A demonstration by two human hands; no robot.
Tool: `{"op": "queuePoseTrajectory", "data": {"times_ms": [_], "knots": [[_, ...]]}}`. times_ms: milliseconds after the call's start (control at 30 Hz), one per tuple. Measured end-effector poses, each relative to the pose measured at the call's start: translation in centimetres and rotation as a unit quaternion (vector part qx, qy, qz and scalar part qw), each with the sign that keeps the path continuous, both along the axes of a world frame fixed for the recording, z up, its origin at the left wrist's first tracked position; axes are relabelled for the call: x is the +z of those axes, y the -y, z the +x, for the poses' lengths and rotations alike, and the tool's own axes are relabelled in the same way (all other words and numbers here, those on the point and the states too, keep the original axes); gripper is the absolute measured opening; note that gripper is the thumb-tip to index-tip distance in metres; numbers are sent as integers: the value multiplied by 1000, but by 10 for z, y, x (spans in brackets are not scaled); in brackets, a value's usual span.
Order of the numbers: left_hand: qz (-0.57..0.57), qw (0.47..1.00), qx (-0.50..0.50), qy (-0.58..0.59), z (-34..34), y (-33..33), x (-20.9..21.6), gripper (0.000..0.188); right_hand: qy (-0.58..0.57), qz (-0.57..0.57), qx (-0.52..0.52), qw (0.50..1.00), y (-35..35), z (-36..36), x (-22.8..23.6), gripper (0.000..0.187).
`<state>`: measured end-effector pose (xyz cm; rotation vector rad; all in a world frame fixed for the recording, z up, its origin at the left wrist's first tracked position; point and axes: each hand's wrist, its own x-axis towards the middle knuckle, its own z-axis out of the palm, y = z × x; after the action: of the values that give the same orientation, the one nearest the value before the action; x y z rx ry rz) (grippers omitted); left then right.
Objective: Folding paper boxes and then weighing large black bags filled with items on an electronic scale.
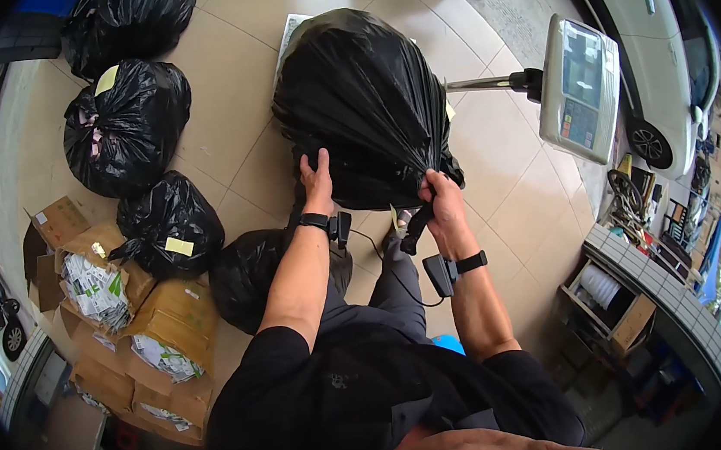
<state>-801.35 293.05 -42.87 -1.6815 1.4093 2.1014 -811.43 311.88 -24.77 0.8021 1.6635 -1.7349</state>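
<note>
At upper centre, the right hand point(441, 188) clenches the gathered, seemingly not-yet-knotted neck point(427, 159) of the bulging black plastic bag point(355, 95), the left hand point(316, 181) open beside it.

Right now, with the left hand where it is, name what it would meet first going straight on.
Most likely the large black bag; the left hand may be touching it, but depth is unclear.

It's black on the centre bag point(357, 95), black again on the left-hand bags point(143, 133) with pale yellow labels point(179, 246), brown boxes point(186, 311) flashing white-and-green papers point(96, 289), beige tiles point(230, 90) in a lined grid, and a black shirt point(308, 403)!
</note>
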Motion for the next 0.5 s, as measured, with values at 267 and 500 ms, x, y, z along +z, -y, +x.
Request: {"op": "queuePoseTrajectory", "data": {"times_ms": [267, 500], "knots": [[155, 970, 25, 186, 105, -145, 41, 103, 37, 99, 100, 989, -127, 90, 12, 24], [273, 956, 35, 105, 141, -272, 20, 104, 62, 147, 125, 979, -260, 128, -50, 25]]}}
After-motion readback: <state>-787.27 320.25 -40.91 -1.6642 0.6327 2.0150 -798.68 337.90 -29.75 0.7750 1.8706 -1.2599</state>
